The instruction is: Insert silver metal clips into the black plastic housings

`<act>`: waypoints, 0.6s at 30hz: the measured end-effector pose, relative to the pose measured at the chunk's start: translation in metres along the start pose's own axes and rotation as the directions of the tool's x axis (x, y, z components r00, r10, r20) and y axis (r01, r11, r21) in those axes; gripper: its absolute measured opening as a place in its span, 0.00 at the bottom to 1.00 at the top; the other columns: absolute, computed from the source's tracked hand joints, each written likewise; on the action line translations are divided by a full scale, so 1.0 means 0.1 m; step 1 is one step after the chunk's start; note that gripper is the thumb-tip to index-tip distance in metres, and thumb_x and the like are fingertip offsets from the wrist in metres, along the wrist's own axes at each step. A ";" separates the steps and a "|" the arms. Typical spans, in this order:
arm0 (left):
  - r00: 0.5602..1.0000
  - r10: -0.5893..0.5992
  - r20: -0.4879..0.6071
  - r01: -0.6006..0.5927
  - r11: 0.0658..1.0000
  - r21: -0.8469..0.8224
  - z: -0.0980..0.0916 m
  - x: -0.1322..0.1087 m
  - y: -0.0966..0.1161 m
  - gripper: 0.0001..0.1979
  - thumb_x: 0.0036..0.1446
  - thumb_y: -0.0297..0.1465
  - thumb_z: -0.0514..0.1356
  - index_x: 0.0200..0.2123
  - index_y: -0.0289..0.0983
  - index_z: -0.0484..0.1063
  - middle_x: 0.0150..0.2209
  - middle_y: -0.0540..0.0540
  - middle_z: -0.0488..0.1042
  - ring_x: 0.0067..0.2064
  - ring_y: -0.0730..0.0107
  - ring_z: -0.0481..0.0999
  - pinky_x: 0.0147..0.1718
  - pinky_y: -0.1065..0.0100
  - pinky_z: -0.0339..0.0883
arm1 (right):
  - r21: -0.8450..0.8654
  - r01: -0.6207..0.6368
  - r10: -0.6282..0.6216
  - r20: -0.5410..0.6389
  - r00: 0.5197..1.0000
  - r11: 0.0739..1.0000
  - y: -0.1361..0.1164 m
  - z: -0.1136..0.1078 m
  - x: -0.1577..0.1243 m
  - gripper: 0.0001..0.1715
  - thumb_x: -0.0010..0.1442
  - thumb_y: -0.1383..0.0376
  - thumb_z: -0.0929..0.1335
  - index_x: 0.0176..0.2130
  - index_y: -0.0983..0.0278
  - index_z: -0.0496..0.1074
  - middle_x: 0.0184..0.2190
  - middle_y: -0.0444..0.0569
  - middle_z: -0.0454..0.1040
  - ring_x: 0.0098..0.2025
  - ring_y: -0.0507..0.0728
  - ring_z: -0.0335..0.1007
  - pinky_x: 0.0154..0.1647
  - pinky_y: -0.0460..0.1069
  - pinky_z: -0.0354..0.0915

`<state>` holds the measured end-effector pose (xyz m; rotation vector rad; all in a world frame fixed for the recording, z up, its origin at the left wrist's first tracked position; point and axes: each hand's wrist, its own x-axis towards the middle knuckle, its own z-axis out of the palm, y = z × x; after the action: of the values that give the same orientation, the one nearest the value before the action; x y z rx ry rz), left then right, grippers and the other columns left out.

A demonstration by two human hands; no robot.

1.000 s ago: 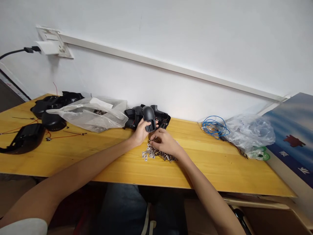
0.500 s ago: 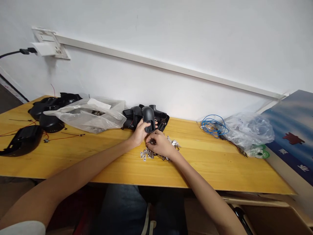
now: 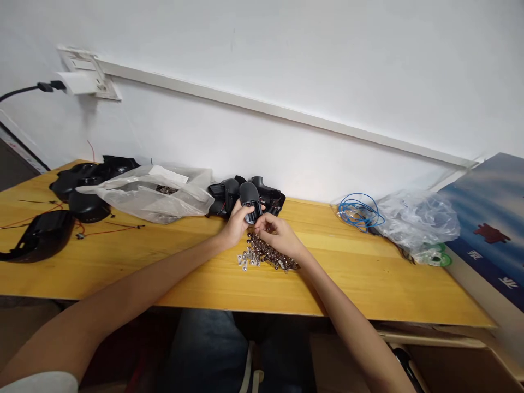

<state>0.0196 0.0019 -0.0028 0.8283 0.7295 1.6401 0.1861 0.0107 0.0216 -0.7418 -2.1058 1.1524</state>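
Observation:
My left hand [image 3: 236, 227] grips a black plastic housing [image 3: 250, 202], rounded at the top, and holds it upright just above the table. My right hand [image 3: 279, 236] is at the housing's lower edge, fingertips pinched together. Anything between those fingers is too small to see. Under both hands lies a heap of small metal fittings on a brown chain or strip [image 3: 266, 254], partly hidden by my right hand.
The yellow wooden tabletop [image 3: 360, 284] carries a clear plastic bag [image 3: 155, 199], black housings [image 3: 43, 236] with red wires, more black parts [image 3: 245, 195], a blue wire coil [image 3: 359, 213] and a crumpled clear bag [image 3: 417, 221]. A white wall rises behind.
My right hand has risen from the metal heap to the housing's lower edge. The heap now shows more fully. The housing in my left hand has tilted slightly.

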 end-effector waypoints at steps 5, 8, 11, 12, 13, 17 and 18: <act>1.000 0.007 -0.013 -0.007 1.000 -0.015 -0.01 0.00 -0.02 0.24 0.50 0.35 0.68 0.50 0.39 0.69 0.41 0.46 0.83 0.48 0.55 0.82 0.49 0.58 0.73 | 0.168 -0.064 0.079 -0.086 0.993 0.984 0.03 0.02 0.03 0.18 0.63 0.52 0.71 0.46 0.61 0.75 0.35 0.45 0.76 0.33 0.54 0.73 0.36 0.49 0.68; 1.000 0.009 0.000 -0.009 1.000 0.006 -0.01 0.00 -0.03 0.24 0.50 0.36 0.68 0.50 0.40 0.69 0.41 0.46 0.83 0.48 0.55 0.82 0.48 0.58 0.73 | 0.248 -0.107 0.142 -0.128 0.981 0.963 0.03 0.01 0.05 0.22 0.60 0.46 0.74 0.41 0.61 0.77 0.37 0.48 0.79 0.32 0.55 0.76 0.36 0.50 0.70; 0.999 0.022 0.024 -0.023 0.999 0.033 0.00 -0.02 -0.03 0.25 0.51 0.37 0.68 0.52 0.40 0.69 0.42 0.46 0.83 0.51 0.54 0.82 0.51 0.57 0.72 | 0.286 -0.113 0.174 -0.198 0.965 0.952 0.03 0.00 0.06 0.24 0.55 0.45 0.77 0.38 0.62 0.78 0.32 0.48 0.80 0.31 0.55 0.75 0.34 0.49 0.69; 0.999 0.028 0.036 -0.030 0.999 0.040 0.00 -0.03 -0.03 0.25 0.52 0.37 0.68 0.53 0.40 0.69 0.43 0.45 0.83 0.52 0.53 0.81 0.53 0.56 0.72 | 0.292 -0.108 0.177 -0.223 0.959 0.950 0.04 0.00 0.06 0.24 0.54 0.46 0.78 0.37 0.62 0.79 0.30 0.47 0.79 0.30 0.55 0.74 0.33 0.49 0.68; 0.998 0.034 0.050 -0.036 0.998 0.045 0.00 -0.03 -0.03 0.25 0.53 0.38 0.68 0.53 0.40 0.69 0.43 0.45 0.83 0.53 0.53 0.81 0.54 0.56 0.71 | 0.297 -0.102 0.179 -0.245 0.953 0.949 0.04 -0.01 0.07 0.23 0.54 0.46 0.78 0.36 0.63 0.79 0.29 0.47 0.79 0.30 0.55 0.74 0.33 0.49 0.68; 0.993 0.056 0.102 -0.062 0.996 0.056 0.01 -0.06 -0.04 0.24 0.56 0.40 0.68 0.53 0.40 0.67 0.45 0.44 0.82 0.56 0.53 0.79 0.59 0.54 0.68 | 0.337 -0.102 0.206 -0.288 0.935 0.936 0.06 0.01 0.08 0.24 0.52 0.46 0.80 0.35 0.63 0.79 0.30 0.48 0.80 0.31 0.55 0.75 0.36 0.50 0.70; 0.992 0.061 0.113 -0.068 0.996 0.059 0.00 -0.07 -0.05 0.24 0.57 0.42 0.68 0.53 0.41 0.67 0.46 0.45 0.82 0.56 0.53 0.79 0.59 0.54 0.68 | 0.344 -0.107 0.215 -0.293 0.932 0.933 0.07 0.02 0.08 0.25 0.52 0.45 0.79 0.35 0.63 0.79 0.30 0.48 0.80 0.30 0.55 0.75 0.35 0.50 0.70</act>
<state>0.0235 -0.0039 -0.0075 0.9899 0.6852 1.6211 0.1808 0.0187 0.0169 -0.8927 -1.5557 1.3211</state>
